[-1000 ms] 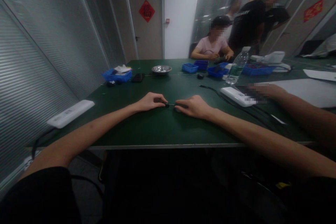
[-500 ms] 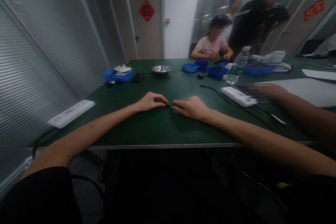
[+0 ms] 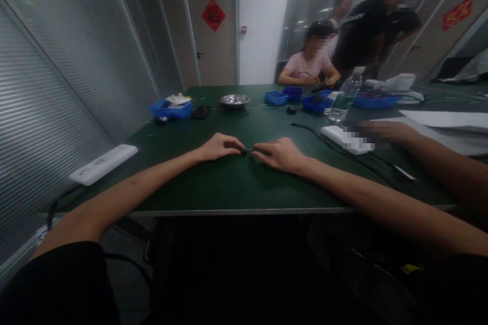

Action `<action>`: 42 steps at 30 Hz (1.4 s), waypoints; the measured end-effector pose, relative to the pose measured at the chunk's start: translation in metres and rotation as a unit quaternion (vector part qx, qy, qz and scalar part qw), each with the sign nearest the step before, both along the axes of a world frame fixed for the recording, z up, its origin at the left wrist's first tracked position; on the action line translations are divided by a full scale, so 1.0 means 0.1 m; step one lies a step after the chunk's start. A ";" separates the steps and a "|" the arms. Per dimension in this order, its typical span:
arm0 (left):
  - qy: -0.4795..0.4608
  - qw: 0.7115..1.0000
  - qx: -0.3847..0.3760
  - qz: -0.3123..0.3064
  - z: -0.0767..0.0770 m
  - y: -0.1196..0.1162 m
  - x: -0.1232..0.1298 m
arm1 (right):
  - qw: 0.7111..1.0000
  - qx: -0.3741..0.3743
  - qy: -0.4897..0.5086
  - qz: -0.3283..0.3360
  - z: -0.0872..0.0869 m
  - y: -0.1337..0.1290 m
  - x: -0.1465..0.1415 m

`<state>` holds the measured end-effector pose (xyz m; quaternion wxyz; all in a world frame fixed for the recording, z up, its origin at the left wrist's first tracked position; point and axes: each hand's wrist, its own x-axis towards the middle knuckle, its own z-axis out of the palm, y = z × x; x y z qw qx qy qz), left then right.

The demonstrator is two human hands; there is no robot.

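Over the green table, my left hand pinches a small black piece between thumb and fingertips. Its exact kind is too small to make out. My right hand is closed around a thin tool with a dark handle, mostly hidden by the fingers. A slim metal shaft bridges the small gap between both hands, its tip at the black piece. Both hands are low, close to the tabletop.
Blue trays and a metal bowl stand farther back. A water bottle and white power strip are right, beside another person's hand. Another white power strip lies left. Several people are behind the table.
My right hand has shifted slightly right and up, so the gap between my hands is a little wider. My left hand stays put. A white sheet at the right has slid leftward.
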<state>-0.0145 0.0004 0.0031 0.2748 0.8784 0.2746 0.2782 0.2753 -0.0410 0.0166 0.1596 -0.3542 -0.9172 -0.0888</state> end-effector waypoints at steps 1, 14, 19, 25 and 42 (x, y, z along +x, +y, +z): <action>0.001 1.000 0.004 -0.001 0.00 0.00 0.00 | 1.000 -0.006 0.005 0.007 0.00 0.00 0.03; -0.009 1.000 -0.003 0.000 -0.03 0.02 -0.01 | 1.000 -0.016 0.004 0.026 0.02 0.00 0.06; -0.010 1.000 -0.002 -0.002 -0.04 0.01 -0.01 | 1.000 -0.017 -0.009 0.021 0.01 0.01 0.01; 0.000 1.000 0.007 0.003 -0.03 0.01 -0.01 | 1.000 -0.010 -0.020 0.001 0.02 -0.01 -0.08; 0.054 0.997 0.053 0.005 -0.02 0.14 -0.06 | 0.996 -0.047 -0.030 -0.063 0.00 0.12 -0.05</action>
